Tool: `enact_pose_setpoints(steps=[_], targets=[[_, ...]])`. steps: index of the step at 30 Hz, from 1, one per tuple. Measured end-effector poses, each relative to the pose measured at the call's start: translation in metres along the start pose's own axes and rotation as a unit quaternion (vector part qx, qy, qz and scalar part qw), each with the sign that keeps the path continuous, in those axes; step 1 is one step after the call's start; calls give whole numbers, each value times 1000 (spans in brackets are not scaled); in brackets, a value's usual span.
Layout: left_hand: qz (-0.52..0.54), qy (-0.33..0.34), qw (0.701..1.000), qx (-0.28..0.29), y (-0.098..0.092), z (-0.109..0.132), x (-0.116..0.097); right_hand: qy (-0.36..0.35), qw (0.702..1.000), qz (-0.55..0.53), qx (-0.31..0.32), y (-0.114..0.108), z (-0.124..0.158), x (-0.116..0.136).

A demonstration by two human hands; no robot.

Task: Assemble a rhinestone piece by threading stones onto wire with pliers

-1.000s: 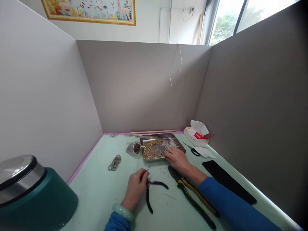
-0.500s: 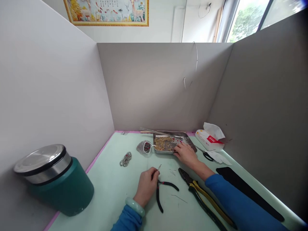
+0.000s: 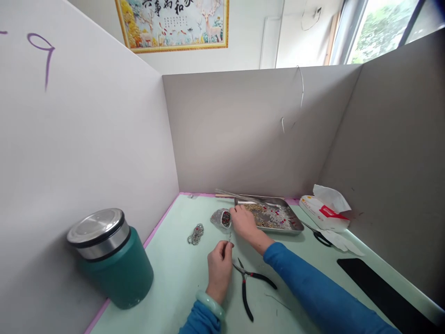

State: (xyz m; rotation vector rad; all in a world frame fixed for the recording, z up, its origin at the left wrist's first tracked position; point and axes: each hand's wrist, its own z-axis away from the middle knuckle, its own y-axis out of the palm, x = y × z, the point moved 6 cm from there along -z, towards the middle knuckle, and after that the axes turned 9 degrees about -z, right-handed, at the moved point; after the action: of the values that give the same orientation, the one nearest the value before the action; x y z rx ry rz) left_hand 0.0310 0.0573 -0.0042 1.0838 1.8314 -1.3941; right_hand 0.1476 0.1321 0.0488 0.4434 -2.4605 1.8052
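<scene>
My left hand (image 3: 220, 268), a pale green bangle at its wrist, is closed in a pinch on a short, thin beaded wire (image 3: 230, 237) that points up from the fingertips. Beyond it, my right hand (image 3: 244, 223) reaches to the mouth of a small mesh bag (image 3: 219, 218) of dark red beads. Its fingers are curled down, and whatever they hold is hidden. It covers the left end of a metal tray (image 3: 283, 230) with gold, clear and red beads. Black-handled pliers (image 3: 244, 273) lie with jaws apart beside my left hand.
A silver chain (image 3: 196, 234) lies left of the bag. The green thermos (image 3: 116, 269) stands at left. At right are a tissue pack (image 3: 321, 213), scissors (image 3: 321, 239) and a black strip (image 3: 385, 292). A loose wire (image 3: 278, 301) lies near the pliers. Grey panels surround the table.
My right hand has moved left from the tray's beads to the bag's mouth. My left hand keeps its pinch. The view has shifted, and the large yellow-and-black pliers are out of sight.
</scene>
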Motion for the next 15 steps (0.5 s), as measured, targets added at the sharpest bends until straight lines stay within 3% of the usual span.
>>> enact_pose_setpoints(steps=[7, 15], targets=[[31, -24, 999, -12, 1, -4, 6, 28, 998, -50, 27, 10, -17, -7], [65, -47, 997, -12, 0, -5, 8, 181, 966, -181, 41, 23, -52, -21]])
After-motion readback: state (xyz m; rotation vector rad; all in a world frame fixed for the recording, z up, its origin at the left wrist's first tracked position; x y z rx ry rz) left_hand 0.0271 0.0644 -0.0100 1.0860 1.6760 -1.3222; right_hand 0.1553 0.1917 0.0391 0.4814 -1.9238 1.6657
